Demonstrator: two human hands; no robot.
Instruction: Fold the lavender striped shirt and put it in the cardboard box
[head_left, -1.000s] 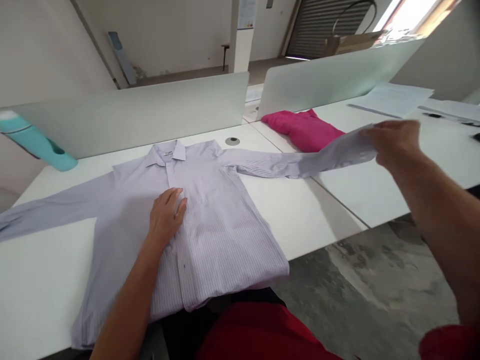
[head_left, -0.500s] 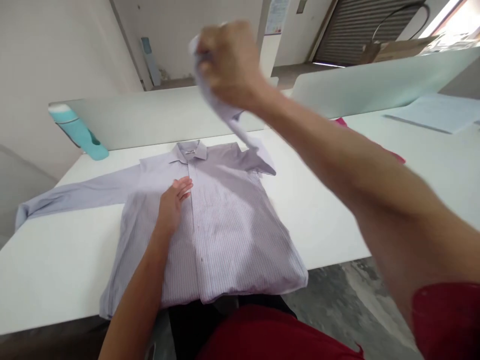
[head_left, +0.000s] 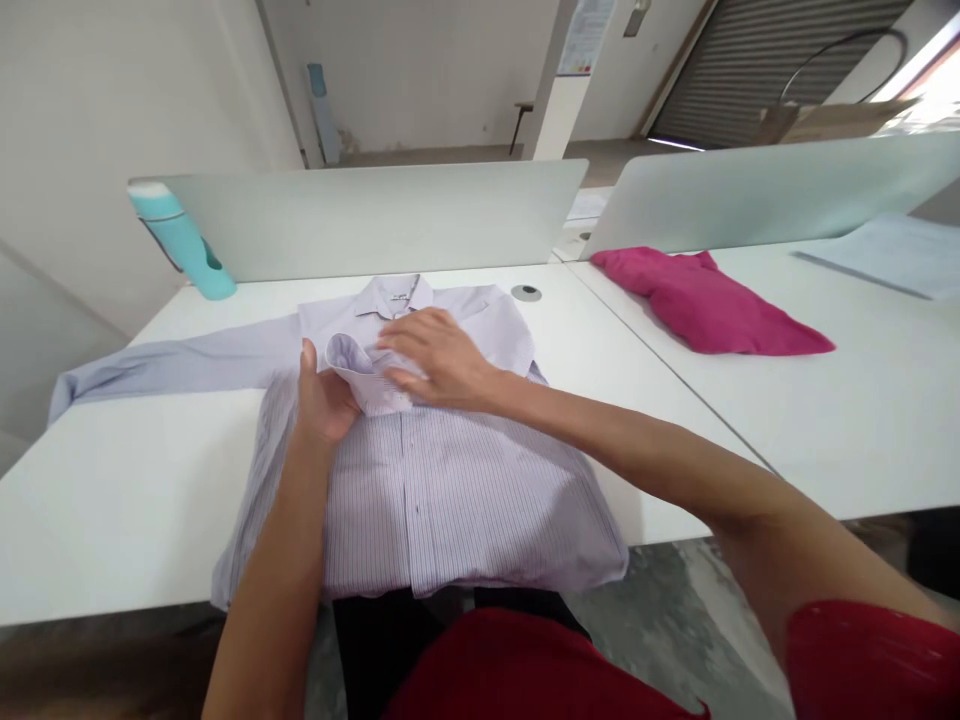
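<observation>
A pale lavender striped dress shirt [head_left: 480,490] lies front up, its collar away from me and its hem at the near table edge. One sleeve stretches out to the left; the other is folded in across the chest, its cuff [head_left: 347,352] standing up as a loop. My left hand [head_left: 326,400] is beside that cuff, thumb raised and apart, the other fingers partly hidden against the fabric. Over the folded sleeve hovers my right hand [head_left: 439,360], slightly blurred, fingers spread and holding nothing I can see.
A white table [head_left: 120,510] carries the shirt. At the back left, a turquoise bottle [head_left: 184,240] leans by a frosted divider [head_left: 375,225]. To the right lie a folded magenta cloth [head_left: 705,300] and papers [head_left: 892,255]. A round cable grommet [head_left: 526,293] is set beyond the shirt.
My right hand has come down from high above the table, and the sleeve it gripped now lies across the shirt's chest, released. My left hand has shifted slightly left beside the cuff.
</observation>
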